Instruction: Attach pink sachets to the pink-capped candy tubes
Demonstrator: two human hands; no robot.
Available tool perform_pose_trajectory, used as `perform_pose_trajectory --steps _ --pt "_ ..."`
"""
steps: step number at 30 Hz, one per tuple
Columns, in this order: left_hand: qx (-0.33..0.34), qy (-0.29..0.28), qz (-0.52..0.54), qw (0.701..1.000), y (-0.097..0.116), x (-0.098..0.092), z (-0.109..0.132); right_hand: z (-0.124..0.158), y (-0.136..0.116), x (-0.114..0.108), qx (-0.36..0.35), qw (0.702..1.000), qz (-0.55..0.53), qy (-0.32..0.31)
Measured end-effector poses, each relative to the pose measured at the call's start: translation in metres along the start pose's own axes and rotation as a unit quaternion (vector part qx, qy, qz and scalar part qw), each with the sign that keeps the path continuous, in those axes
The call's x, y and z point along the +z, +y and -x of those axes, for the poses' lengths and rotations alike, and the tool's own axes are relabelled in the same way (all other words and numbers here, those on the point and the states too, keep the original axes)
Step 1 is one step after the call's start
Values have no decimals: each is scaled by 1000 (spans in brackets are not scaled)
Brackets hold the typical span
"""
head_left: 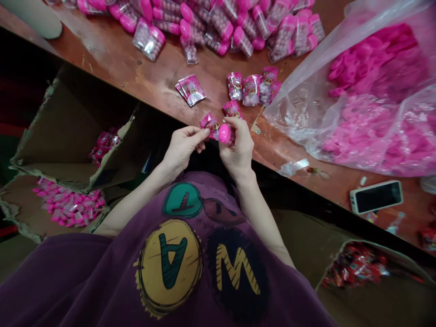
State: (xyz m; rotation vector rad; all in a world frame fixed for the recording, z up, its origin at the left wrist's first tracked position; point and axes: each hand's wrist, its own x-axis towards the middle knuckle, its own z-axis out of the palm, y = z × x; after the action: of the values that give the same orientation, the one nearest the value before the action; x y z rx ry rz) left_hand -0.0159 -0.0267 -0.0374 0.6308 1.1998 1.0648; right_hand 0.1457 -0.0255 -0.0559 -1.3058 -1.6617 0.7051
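Note:
At the table's near edge my left hand (184, 147) pinches a small pink printed packet (209, 121) between thumb and fingers. My right hand (239, 147) is closed around a small container with a glossy pink cap (224, 133); its body is mostly hidden by the fingers. The cap and the packet are close together, and I cannot tell whether they touch. Just beyond my right fingers lies another pink packet (231, 109). Farther back are a short stack of flat pink packets (192, 89) and several fuller ones (251, 90).
Pink-capped containers of small balls (218, 22) cover the table's back. A clear bag (289, 97) of pink pieces stands right, near a phone (376, 197). Below the edge, cardboard boxes hold pink-capped containers (73, 204), pink packets (104, 144) and red packets (359, 263).

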Motion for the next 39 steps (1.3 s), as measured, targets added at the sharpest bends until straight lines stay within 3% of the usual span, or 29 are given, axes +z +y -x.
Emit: perform_pose_trajectory --steps 4,8,15,21,28,32,39 --pt "-38 -48 19 998 -3 -2 0 -2 0 0 11 999 -7 42" --pt "-42 -28 41 998 -3 -2 -2 -1 3 -3 66 993 -78 63" --pt "0 30 20 999 -3 3 -2 17 12 -11 191 955 -222 -48" --pt "56 70 -10 996 -9 2 -4 34 -5 -4 185 958 -216 -45" --pt "63 75 -35 995 -11 6 -2 39 -10 7 228 936 -265 -29" --pt "43 57 -10 997 -11 8 0 42 -8 12 225 940 -258 -16" --pt "-51 -53 80 994 -3 4 -1 42 -13 12 215 939 -267 -19"
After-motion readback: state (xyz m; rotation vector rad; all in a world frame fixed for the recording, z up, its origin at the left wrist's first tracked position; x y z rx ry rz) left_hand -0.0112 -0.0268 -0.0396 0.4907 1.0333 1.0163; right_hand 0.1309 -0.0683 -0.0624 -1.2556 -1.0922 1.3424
